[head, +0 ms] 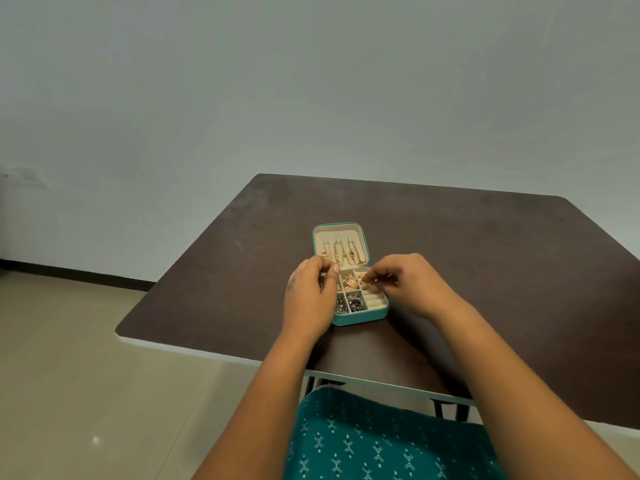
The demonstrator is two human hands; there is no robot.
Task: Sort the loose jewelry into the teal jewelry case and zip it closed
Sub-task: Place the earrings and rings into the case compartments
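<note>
The teal jewelry case (360, 319) lies open on the dark table, its cream lid (339, 233) flat at the far side with gold chains (343, 254) hung in it. The base has small compartments: gold pieces (349, 281) in the middle, silver pieces (350, 303) at the near left, ring rolls (375, 299) at the near right. My left hand (310, 296) covers the left side of the base, fingers curled on something small that I cannot make out. My right hand (407, 284) pinches a small gold piece (367, 279) over the far right compartment.
The dark brown table (485, 271) has rounded corners; its near edge runs just in front of the case. Teal patterned cloth on my lap (381, 441) lies below it. A plain wall stands behind and tiled floor to the left.
</note>
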